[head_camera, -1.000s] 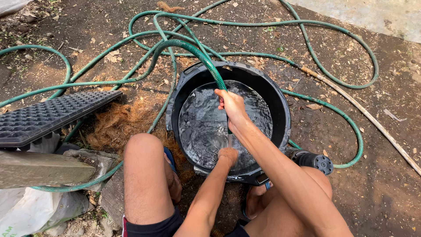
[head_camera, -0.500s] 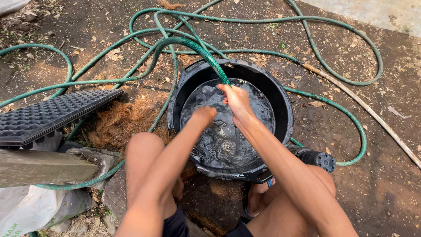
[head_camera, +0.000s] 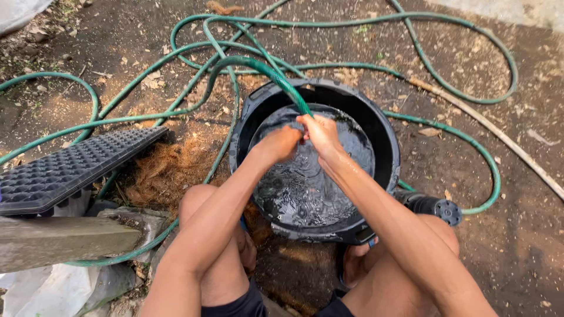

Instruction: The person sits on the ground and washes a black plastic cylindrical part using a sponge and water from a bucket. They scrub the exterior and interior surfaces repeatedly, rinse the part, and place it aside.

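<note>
Your right hand (head_camera: 320, 134) grips the hose (head_camera: 282, 82) end; hose runs up-left from grip; left hand (head_camera: 282, 144) touching, grip unclear.

Packages: one crumpled white plastic bag (head_camera: 53, 290), at 8 o'clock, on the ground. Labels, signs, screens: none visible.

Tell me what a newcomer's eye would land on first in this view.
Most striking are both hands meeting over the middle: the right hand grips the end of the green hose, with the left hand beside it, above a black tub of rippling water. The hose loops widely over the bare soil behind, and a black studded tray lies at the left.
</note>
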A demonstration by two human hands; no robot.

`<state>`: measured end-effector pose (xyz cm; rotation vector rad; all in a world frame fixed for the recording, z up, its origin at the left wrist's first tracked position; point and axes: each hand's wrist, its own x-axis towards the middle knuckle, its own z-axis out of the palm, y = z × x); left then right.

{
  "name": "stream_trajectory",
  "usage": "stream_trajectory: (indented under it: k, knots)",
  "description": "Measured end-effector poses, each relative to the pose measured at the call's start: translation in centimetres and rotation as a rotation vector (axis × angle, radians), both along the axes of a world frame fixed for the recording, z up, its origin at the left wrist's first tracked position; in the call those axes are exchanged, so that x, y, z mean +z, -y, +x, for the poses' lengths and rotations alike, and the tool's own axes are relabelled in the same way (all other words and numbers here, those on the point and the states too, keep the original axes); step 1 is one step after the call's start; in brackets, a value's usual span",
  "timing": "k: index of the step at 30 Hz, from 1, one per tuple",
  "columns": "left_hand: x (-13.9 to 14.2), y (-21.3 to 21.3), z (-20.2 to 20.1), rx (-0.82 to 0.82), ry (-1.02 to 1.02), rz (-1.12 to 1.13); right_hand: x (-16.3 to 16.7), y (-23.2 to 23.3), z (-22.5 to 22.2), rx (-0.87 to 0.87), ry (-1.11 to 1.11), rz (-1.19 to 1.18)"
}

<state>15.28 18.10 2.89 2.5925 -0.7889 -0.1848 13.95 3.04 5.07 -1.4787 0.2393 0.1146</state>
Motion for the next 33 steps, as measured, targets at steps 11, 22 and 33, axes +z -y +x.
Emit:
stream_trajectory:
  k: [11,22,33]
  knots:
    - [2.5,-0.9,-1.4,0.058,-0.099,0.114,-0.7,-0.3,1.0,0.030,0.071,-0.023]
    - [2.2,-0.3,-2.1,0.094,-0.167,0.288,-0.1,-0.6,0.3,0.050,0.056,-0.010]
    - [2.5,0.4,-2.1,0.121,-0.212,0.299,0.1,-0.4,0.1,0.045,0.054,-0.034]
